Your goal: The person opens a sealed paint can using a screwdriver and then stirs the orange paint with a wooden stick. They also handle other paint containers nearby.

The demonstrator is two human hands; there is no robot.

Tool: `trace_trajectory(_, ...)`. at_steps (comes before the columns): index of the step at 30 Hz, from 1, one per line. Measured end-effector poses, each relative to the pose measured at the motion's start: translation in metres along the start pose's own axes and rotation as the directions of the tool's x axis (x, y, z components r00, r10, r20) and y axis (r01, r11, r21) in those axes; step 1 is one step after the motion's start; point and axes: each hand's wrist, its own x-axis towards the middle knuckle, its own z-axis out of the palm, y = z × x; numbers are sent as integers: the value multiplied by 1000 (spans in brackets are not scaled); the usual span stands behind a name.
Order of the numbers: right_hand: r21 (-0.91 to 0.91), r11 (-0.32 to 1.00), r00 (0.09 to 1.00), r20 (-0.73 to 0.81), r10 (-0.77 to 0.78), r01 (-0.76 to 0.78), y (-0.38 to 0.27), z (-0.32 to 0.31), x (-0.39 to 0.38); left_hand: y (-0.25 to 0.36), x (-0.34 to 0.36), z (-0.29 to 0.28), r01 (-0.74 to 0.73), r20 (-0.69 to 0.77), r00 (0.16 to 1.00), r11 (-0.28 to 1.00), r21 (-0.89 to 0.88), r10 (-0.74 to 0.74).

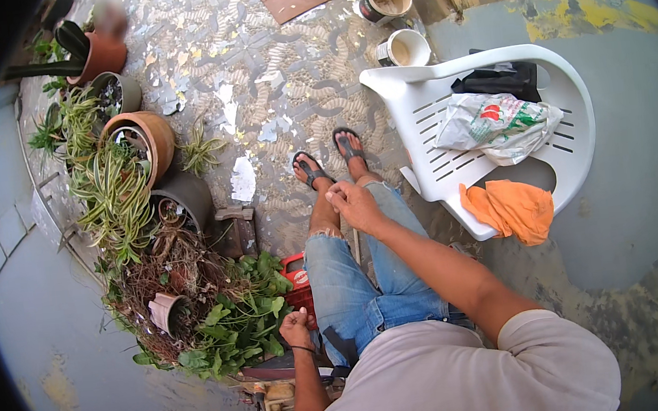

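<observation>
My right hand is over my knees, its fingers curled together. Whatever it may hold is too small or hidden to make out. A thin pale line, perhaps a stick, shows between my legs below it. Beside my left hip is my left hand, also closed, with a dark band at the wrist. Nothing I can name shows in its fingers. Close to that hand are a red plastic crate and a leafy green plant. I am seated in denim shorts, sandals on my feet.
To the right stands a white plastic chair bearing a plastic bag, a black bag and an orange cloth. Two used buckets are beyond it. Potted plants line the left. Paint flakes litter the patterned floor.
</observation>
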Motion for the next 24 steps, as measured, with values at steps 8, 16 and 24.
trace_trajectory(8,904,388,912,4,410,-178,-19,-46,265,50,6,27,17,-67,998,976,215,-3)
trace_trajectory(16,873,-209,534,-68,843,441,129,-160,527,-34,20,-32,155,65,985,986,55,-159)
trace_trajectory(24,741,-162,354,-108,929,652,204,-210,593,121,65,64,290,-56,956,891,348,-289)
